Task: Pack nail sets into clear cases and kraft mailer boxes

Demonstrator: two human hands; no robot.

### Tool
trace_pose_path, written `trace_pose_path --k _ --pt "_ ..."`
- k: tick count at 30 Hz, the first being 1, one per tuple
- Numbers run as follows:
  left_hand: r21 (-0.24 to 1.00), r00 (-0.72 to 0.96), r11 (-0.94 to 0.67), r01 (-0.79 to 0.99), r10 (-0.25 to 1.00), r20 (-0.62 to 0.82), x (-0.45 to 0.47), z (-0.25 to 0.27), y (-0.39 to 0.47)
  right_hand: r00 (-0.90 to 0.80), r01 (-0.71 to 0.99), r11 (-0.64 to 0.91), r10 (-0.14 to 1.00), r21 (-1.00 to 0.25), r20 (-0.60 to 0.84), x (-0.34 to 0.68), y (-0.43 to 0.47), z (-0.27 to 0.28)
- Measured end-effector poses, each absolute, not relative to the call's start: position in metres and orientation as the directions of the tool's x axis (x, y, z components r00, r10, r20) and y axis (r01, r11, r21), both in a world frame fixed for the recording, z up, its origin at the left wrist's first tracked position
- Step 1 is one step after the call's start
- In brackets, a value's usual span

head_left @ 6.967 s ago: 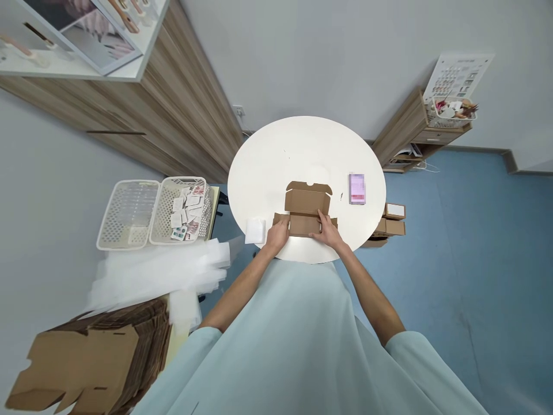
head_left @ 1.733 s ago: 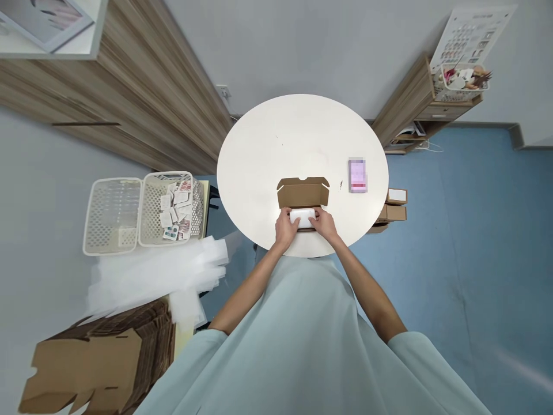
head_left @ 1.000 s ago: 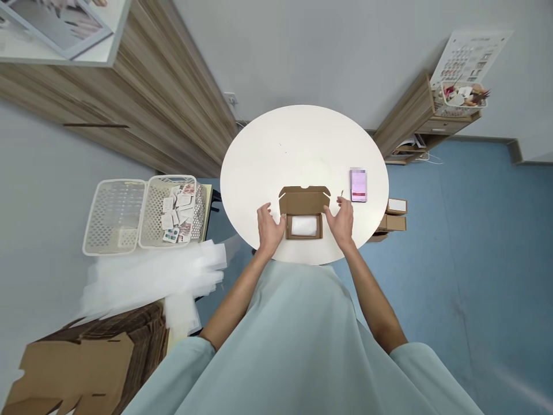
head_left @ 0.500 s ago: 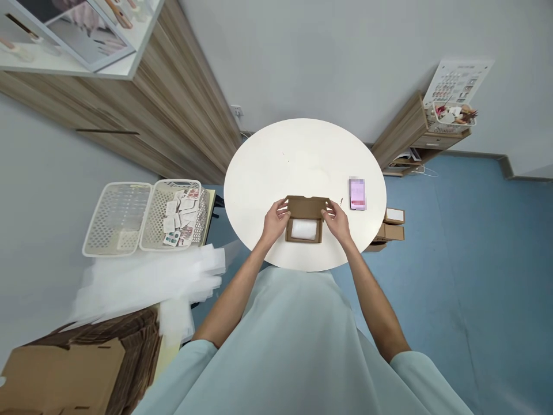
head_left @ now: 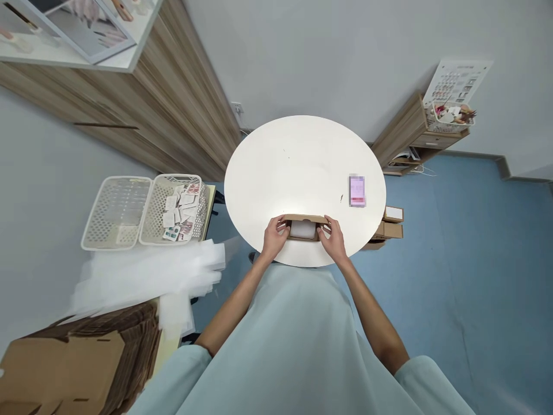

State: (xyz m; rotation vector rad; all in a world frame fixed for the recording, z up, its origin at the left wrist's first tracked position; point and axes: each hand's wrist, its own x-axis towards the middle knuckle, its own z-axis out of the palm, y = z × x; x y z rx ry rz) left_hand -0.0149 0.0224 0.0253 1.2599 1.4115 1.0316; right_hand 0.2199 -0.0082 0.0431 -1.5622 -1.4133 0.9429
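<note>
A small brown cardboard box (head_left: 303,218) rests near the front edge of the round white table (head_left: 302,161), its lid tilted partly down over the opening. Inside lies a white wrapped bundle (head_left: 303,229); what it contains is hidden. My left hand (head_left: 275,235) grips the box's left side, fingers at the lid's corner and thumb by the side wall. On the opposite side my right hand (head_left: 332,236) grips the lid's right corner and side wall the same way.
A phone (head_left: 357,191) lies at the table's right. To the left are a white open basket (head_left: 149,213) with small packets, white sheets (head_left: 147,276) and stacked flat cardboard (head_left: 64,369). Small boxes (head_left: 391,230) stand right of the table, below a wooden cabinet (head_left: 401,132).
The box lid has swung from upright down toward me, partly covering the opening. Both hands have moved with it, slightly nearer my body.
</note>
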Motion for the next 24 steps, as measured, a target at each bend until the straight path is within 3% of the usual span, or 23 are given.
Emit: trace_pose_path --k 8,15,24 --pt "0.954 -0.007 0.136 0.268 0.99 -0.139 -0.013 0.026 0.013 0.083 0.505 -0.073 0.996 -0.86 -0.036 0.212 -0.013 0.047" --pt "0.866 0.06 0.029 0.499 0.996 -0.068 -0.028 0.03 -0.009 0.056 0.634 -0.07 0.997 -0.77 -0.044 0.216 -0.034 0.046" --pt "0.851 0.092 -0.083 0.518 0.995 0.041 -0.028 0.047 -0.021 0.084 0.596 -0.06 0.996 -0.8 -0.012 0.213 -0.051 0.054"
